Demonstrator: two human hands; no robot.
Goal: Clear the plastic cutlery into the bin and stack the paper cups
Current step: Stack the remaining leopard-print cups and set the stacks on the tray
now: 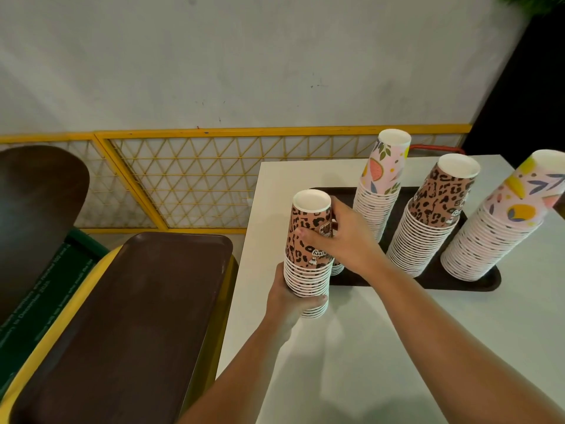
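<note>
Between both hands, a stack of upside-down leopard-print paper cups [308,255] is up off the white table [351,347]!
Left hand [289,296] curls under its lower rims, right hand [339,237] wraps the top cup; right of the hands, three taller cup stacks [423,237] stand on a dark brown tray [477,284].

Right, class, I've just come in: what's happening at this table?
A person is holding a leopard-print cup stack in both hands: the left hand grips its base and the right hand its upper part. Three taller stacks stand upside down on the dark tray. No cutlery is visible.
</note>
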